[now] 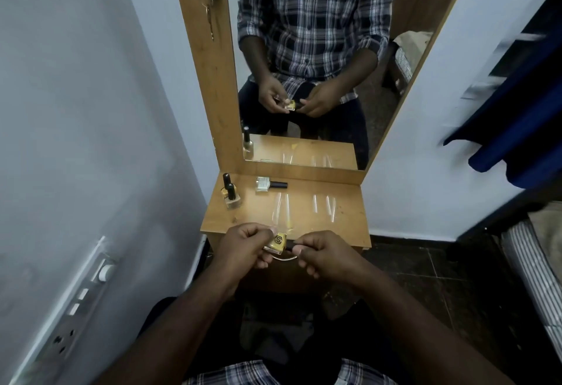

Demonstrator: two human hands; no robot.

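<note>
A small yellow nail polish bottle (276, 244) lies sideways between my hands, just in front of the wooden shelf's front edge. My left hand (246, 246) grips the bottle's glass body. My right hand (325, 255) pinches its black cap (290, 245). Whether the cap is loose on the bottle I cannot tell.
On the wooden shelf (343, 226) two upright polish bottles (231, 196) stand at the back left and a pale one (269, 184) lies on its side. Several clear nail tips (324, 206) lie scattered. A mirror (307, 59) stands behind. A switch panel (88, 299) is on the left wall, a bed (538, 266) to the right.
</note>
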